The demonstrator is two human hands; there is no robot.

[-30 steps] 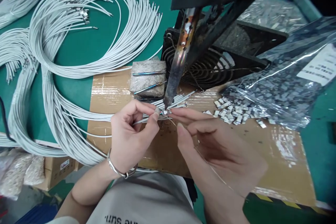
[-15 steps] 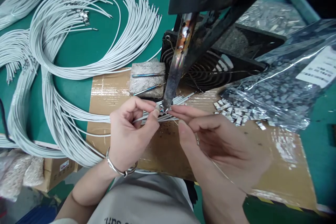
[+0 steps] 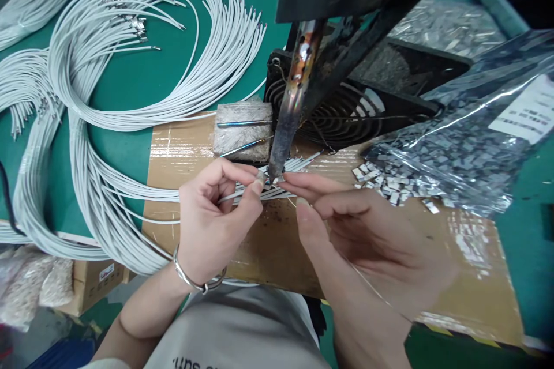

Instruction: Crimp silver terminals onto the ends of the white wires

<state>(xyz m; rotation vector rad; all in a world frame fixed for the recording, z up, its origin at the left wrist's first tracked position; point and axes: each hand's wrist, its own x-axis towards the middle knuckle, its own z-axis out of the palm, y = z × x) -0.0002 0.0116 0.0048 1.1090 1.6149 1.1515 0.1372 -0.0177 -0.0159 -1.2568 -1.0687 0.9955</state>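
My left hand (image 3: 220, 202) is closed, thumb and forefinger pinching the end of a white wire (image 3: 228, 197) right by the dark tip of a soldering iron (image 3: 283, 141). The exact wire end is hidden by my fingertips. From the right, my right hand (image 3: 367, 242) is closed round a thin strand of solder (image 3: 367, 283), which runs back across the palm towards the wrist. Its forefinger reaches a small shiny piece (image 3: 277, 181) under the iron tip, too small to make out. More white wires (image 3: 160, 190) lie beneath both hands.
A worn block (image 3: 244, 112) with two thin metal rods sits left of the iron. Behind stands a black fan (image 3: 337, 118). Small metal tabs (image 3: 389, 187) spill from a plastic bag (image 3: 476, 144) on the right. Bundled white wires (image 3: 130, 118) cover the left side; cardboard (image 3: 259, 253) lies below.
My right hand has shifted very slightly to the right, its thumb a little farther from the iron tip. My left hand has barely moved.
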